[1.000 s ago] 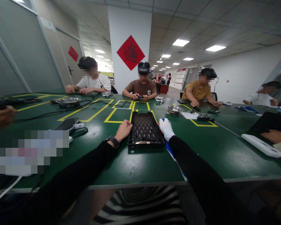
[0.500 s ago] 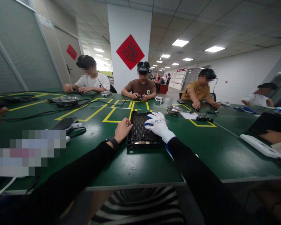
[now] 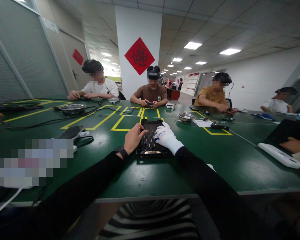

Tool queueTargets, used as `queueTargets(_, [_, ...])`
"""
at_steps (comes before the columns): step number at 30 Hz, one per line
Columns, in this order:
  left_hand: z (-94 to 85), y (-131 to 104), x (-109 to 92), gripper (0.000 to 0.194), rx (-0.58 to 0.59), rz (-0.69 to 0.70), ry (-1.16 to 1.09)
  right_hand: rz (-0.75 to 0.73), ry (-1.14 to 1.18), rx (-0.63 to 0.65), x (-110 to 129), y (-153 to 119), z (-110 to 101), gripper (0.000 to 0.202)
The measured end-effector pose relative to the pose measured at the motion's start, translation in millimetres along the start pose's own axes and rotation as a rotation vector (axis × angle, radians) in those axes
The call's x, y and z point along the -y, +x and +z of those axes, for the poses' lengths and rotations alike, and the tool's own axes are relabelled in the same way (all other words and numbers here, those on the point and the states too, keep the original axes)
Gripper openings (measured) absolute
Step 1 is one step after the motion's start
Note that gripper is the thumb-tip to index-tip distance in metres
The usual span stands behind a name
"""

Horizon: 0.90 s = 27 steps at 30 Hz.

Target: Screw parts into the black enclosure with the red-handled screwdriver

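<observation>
A black rectangular case (image 3: 146,155) lies flat on the table in front of me, with rows of small, light-catching parts inside and a brass-coloured strip near its front wall. My left hand (image 3: 134,138), bare with a dark watch on the wrist, is at the case's left edge. Its fingers are curled, and a tiny yellow bit shows at the fingertips; what it is I cannot make out. In a white glove with blue fingers and palm, my right hand (image 3: 167,136) rests over the right side of the case. Its fingers are bent inward, their tips partly hidden.
On the green table (image 3: 110,181) lie a phone (image 3: 71,132), a round metal dish (image 3: 72,108), a second dish (image 3: 186,117) and a white device (image 3: 277,155). A black cable (image 3: 47,123) runs across the left. Several co-workers sit around the table.
My left hand has shifted slightly right, over the case's left edge. The gloved right hand's spread fingers have drawn together and moved lower over the case.
</observation>
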State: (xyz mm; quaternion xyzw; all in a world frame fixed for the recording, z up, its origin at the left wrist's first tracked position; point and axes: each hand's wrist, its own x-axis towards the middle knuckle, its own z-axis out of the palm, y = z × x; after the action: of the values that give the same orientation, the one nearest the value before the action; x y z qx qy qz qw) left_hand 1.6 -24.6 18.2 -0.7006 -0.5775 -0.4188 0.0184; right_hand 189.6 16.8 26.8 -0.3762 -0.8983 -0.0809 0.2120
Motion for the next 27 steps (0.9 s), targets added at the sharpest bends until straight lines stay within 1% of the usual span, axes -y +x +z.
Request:
queueTargets(3, [2.3,0.7,2.9,0.022,0.007,0.040,-0.069,-0.016,-0.096,-0.006,2.1,-2.0,-2.6,0.016])
queueTargets(6, [3.9,2.1,4.9,0.018,0.033,0.070,-0.115,-0.011,-0.137,-0.095,6.5,-5.3,-11.9,0.009])
queueTargets(8, [4.0,3.3,5.1,0.017,0.064,0.099,-0.140,0.032,-0.105,-0.163,9.8,-7.8,-19.0,0.012])
queueTargets(9, [3.8,3.8,4.9,0.016,0.083,0.117,-0.144,0.053,-0.085,-0.177,11.5,-9.0,-22.0,0.014])
queueTargets(12, [2.2,5.0,4.1,0.014,0.137,0.186,-0.138,0.079,-0.047,-0.160,17.0,-11.9,-27.2,0.016])
queueTargets(16, [0.7,6.3,4.0,0.016,0.195,0.279,-0.187,0.050,-0.037,-0.152,23.2,-12.7,-28.6,0.017])
queueTargets(23, [0.8,7.9,5.6,0.018,0.244,0.270,-0.225,-0.012,-0.003,-0.118,24.1,-11.4,-27.3,0.017])
queueTargets(25, [1.1,7.8,6.1,0.019,0.240,0.271,-0.214,-0.009,0.011,-0.117,22.8,-11.5,-27.6,0.016])
queueTargets(27, [0.8,7.2,6.0,0.019,0.211,0.279,-0.179,0.024,0.026,-0.138,20.7,-11.9,-28.9,0.017])
